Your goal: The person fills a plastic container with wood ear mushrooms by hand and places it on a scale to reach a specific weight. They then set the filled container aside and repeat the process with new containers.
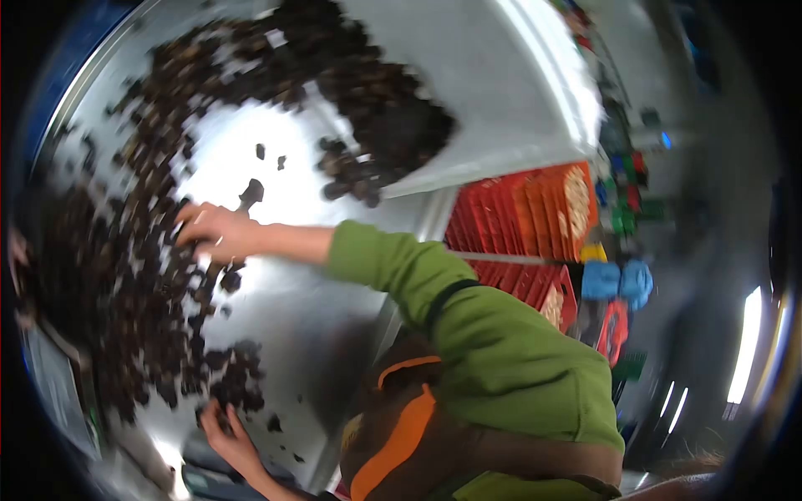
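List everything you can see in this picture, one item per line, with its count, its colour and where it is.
Small pieces: too many to count, dark brown, spread over the table
Table: one, silvery, left and centre
Sheet-like surface: one, whitish, top centre
Crate stacks: two, red to orange, right of the table
Chips or slices: uncounted, pale, in the crates
Bulky items: apparently two, light blue, by the crates
Looped item: one, red, below the blue
Lights: several, white, far right
Apron: one, brown with orange, bottom centre
Sleeve: one, green, lower right
Right hand: one, bare, among the pieces
Left hand: one, bare, at their lower edge
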Demonstrator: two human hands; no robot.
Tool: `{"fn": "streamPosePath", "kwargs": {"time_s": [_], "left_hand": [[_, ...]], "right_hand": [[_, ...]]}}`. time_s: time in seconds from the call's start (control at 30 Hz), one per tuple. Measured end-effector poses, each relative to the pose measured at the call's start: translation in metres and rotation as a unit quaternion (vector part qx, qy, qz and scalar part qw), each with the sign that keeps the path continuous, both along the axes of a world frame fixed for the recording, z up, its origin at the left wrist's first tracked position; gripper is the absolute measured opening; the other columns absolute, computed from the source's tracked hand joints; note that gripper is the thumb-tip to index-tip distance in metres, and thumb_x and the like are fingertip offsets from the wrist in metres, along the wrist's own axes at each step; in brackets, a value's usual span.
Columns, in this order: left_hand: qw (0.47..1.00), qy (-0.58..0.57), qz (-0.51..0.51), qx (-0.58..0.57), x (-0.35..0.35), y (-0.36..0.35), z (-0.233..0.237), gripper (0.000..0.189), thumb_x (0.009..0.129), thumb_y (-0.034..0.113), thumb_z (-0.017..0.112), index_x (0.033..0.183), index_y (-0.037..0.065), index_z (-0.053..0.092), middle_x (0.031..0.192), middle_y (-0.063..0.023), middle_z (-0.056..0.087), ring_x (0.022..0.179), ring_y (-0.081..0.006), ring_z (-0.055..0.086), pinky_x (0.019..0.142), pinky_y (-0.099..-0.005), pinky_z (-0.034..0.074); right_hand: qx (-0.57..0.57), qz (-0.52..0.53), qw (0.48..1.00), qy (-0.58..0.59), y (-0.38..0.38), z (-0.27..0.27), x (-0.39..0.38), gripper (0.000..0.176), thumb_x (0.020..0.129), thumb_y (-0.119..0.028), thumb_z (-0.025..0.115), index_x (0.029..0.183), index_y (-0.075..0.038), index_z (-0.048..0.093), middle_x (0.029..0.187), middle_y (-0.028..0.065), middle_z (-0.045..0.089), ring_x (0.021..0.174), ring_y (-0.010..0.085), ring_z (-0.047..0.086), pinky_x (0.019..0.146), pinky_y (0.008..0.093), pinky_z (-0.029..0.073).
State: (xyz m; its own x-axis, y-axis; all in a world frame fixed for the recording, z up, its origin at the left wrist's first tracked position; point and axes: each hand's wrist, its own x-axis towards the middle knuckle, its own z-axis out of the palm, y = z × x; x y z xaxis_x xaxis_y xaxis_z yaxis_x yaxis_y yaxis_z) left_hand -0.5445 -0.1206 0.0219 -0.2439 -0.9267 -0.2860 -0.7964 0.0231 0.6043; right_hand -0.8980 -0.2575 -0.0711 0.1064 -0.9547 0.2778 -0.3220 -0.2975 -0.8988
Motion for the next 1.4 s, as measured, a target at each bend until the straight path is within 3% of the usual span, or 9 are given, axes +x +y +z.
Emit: {"fn": "streamPosePath", "kwargs": {"time_s": [0.03,0.1,0.13,0.23,0.43,0.7,0.93,1.2,1.4], "left_hand": [[0.999,0.004,0.01,-0.04,0.004,-0.004,-0.002,0.027,0.086,0.006,0.065,0.11,-0.005,0.059,0.1,-0.017,0.059,0.091,-0.0327,0.057,0.082,-0.0389,0.046],[0.995,0.017,0.064,-0.076,0.012,-0.013,-0.011,0.032,0.086,0.006,0.065,0.115,-0.004,0.057,0.109,-0.0165,0.058,0.097,-0.0324,0.057,0.083,-0.0381,0.045],[0.992,0.01,0.109,-0.064,0.013,-0.019,-0.011,0.041,0.084,0.007,0.068,0.122,-0.002,0.054,0.114,-0.0171,0.056,0.103,-0.0334,0.055,0.086,-0.0383,0.044],[0.983,-0.027,0.165,-0.081,0.029,-0.038,-0.036,0.063,0.078,0.009,0.074,0.133,0.002,0.045,0.125,-0.0187,0.052,0.113,-0.0357,0.051,0.093,-0.0392,0.042],[0.976,-0.109,0.169,-0.078,0.046,-0.088,-0.085,0.1,0.061,0.009,0.084,0.145,0.009,0.031,0.13,-0.0219,0.047,0.12,-0.039,0.047,0.101,-0.0411,0.039],[0.994,0.039,0.083,-0.061,-0.012,-0.149,-0.062,0.105,0.056,-0.003,0.079,0.146,0.013,0.029,0.126,-0.0188,0.046,0.118,-0.0361,0.048,0.103,-0.0411,0.04],[0.985,0.157,0.026,-0.07,-0.016,-0.113,-0.06,0.09,0.061,-0.013,0.067,0.141,0.011,0.037,0.126,-0.014,0.046,0.119,-0.0324,0.048,0.104,-0.0376,0.04],[0.964,0.246,0.05,-0.091,0.004,-0.04,0.026,0.086,0.058,-0.015,0.06,0.138,0.011,0.042,0.127,-0.0123,0.048,0.121,-0.0298,0.049,0.104,-0.0365,0.04],[0.956,0.245,0.104,-0.125,0.099,0.044,0.11,0.08,0.062,-0.009,0.062,0.137,0.008,0.04,0.127,-0.0166,0.048,0.12,-0.0342,0.049,0.103,-0.0372,0.039]], "right_hand": [[0.038,-0.015,0.997,-0.066,-0.003,-0.008,-0.009,0.036,0.075,-0.02,0.072,0.11,-0.013,0.064,0.129,0.0126,0.05,0.119,0.0298,0.049,0.096,0.0407,0.044],[0.162,-0.156,0.97,0.093,-0.003,0.02,-0.027,0.055,0.069,-0.012,0.078,0.12,-0.012,0.058,0.126,0.0141,0.05,0.107,0.0296,0.056,0.087,0.0359,0.049],[0.123,-0.154,0.959,0.202,-0.012,0.002,-0.042,0.069,0.066,-0.019,0.08,0.128,-0.009,0.051,0.125,0.0161,0.048,0.104,0.03,0.058,0.087,0.0368,0.05],[0.313,-0.11,0.888,0.319,-0.021,0.033,-0.05,0.105,0.054,-0.026,0.088,0.143,-0.012,0.033,0.127,0.025,0.04,0.116,0.0427,0.046,0.101,0.0414,0.043],[0.304,-0.019,0.884,0.354,-0.048,0.025,0.009,0.119,0.051,-0.023,0.091,0.147,-0.012,0.022,0.126,0.0258,0.039,0.114,0.0439,0.047,0.098,0.0434,0.044],[0.2,0.122,0.924,0.303,-0.065,0.029,0.136,0.113,0.046,-0.02,0.091,0.144,-0.023,0.032,0.13,0.0264,0.037,0.108,0.0434,0.053,0.094,0.0447,0.048],[0.218,0.142,0.958,0.12,-0.001,0.026,0.167,0.078,0.056,-0.009,0.078,0.127,-0.016,0.046,0.117,0.017,0.044,0.104,0.0378,0.055,0.092,0.041,0.048],[0.122,0.084,0.987,0.063,0.072,0.099,0.189,0.068,0.057,-0.009,0.074,0.121,-0.008,0.051,0.112,0.0166,0.05,0.112,0.0352,0.049,0.097,0.0379,0.043],[0.083,0.196,0.976,0.044,0.127,0.179,0.282,0.068,0.055,-0.007,0.074,0.12,-0.005,0.052,0.114,0.0192,0.05,0.112,0.0359,0.048,0.098,0.0382,0.043]]}}
